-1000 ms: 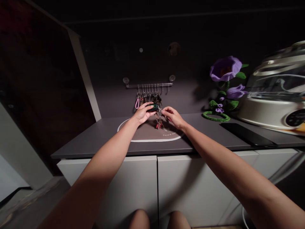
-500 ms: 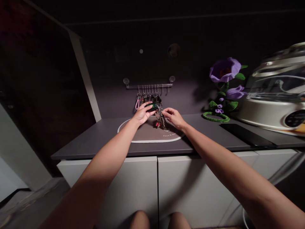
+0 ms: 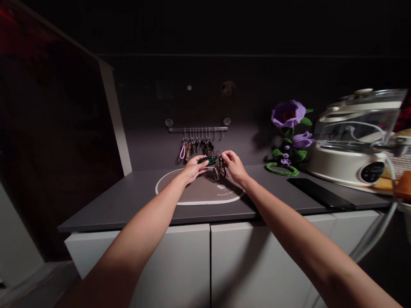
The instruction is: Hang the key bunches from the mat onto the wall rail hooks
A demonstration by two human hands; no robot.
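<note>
My left hand (image 3: 192,169) is closed on a dark key fob (image 3: 207,160) with green markings, above the mat. Just to the right, my right hand (image 3: 233,164) pinches the ring of a bunch of keys (image 3: 220,169) that dangles between both hands. The fob and the keys meet at the ring; whether they are linked cannot be made out. Behind the hands, a clear hook rail (image 3: 199,128) is stuck to the dark wall, with several key bunches on its hooks. A pink strap (image 3: 183,150) hangs at its left end.
A brown mat with a white rim (image 3: 192,203) lies on the dark countertop (image 3: 109,205). To the right stand purple fabric flowers (image 3: 289,114) with a green ring base, a black phone-like slab (image 3: 321,193), and a white appliance with a clear cover (image 3: 340,164). White cabinet doors (image 3: 180,261) are below.
The head view has tilted up and shifted slightly right. My right hand has lifted the key bunch a little relative to the fob, and the keys have swung.
</note>
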